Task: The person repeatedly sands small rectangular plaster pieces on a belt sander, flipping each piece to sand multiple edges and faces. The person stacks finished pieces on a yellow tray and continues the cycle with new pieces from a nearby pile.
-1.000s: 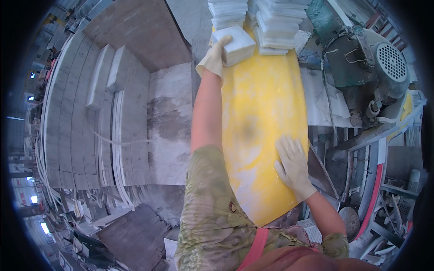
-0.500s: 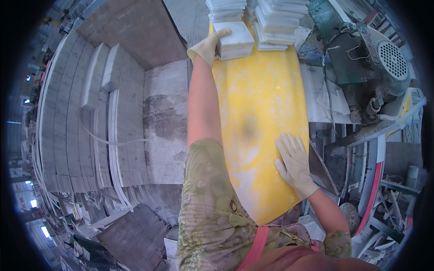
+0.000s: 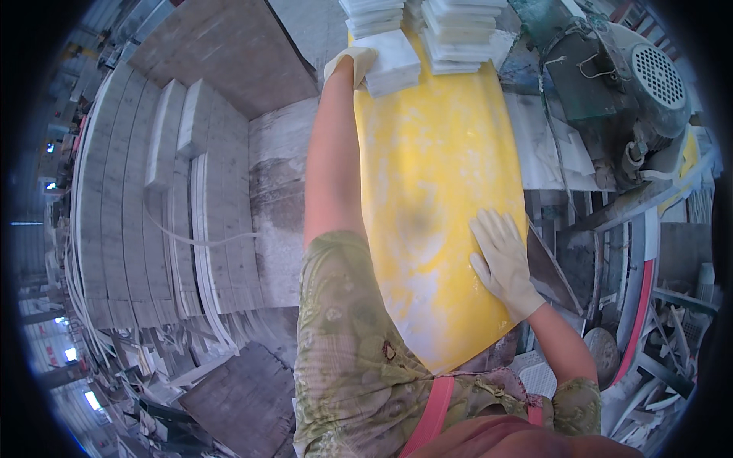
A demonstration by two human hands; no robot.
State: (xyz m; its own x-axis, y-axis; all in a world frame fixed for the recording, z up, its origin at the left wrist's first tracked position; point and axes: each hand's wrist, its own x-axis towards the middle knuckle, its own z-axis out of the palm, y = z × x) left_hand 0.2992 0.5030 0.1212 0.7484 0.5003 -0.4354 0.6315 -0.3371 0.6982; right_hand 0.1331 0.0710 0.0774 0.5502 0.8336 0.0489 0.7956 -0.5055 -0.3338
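At the far end of the yellow, white-smeared work surface (image 3: 435,160), my left hand (image 3: 352,62), in a pale glove, rests against the left side of a short stack of white square tiles (image 3: 394,61). Its fingers are mostly hidden behind the wrist and the stack's edge. That stack sits slightly askew, just in front of taller white tile stacks (image 3: 460,34) (image 3: 372,15). My right hand (image 3: 503,263), gloved too, lies flat with fingers stretched on the right part of the yellow surface, holding nothing.
Long grey-white stone slabs (image 3: 114,198) stand in rows on the left, beside a brown board (image 3: 221,53). A dusty motor with a round grille (image 3: 658,76) sits at the far right. Stone offcuts (image 3: 664,366) lie low on the right; a dark sheet (image 3: 240,401) lies low on the left.
My left hand's thumb has come off the top of the short tile stack, and the hand is now at its side. The stack has turned slightly. My right hand stays flat.
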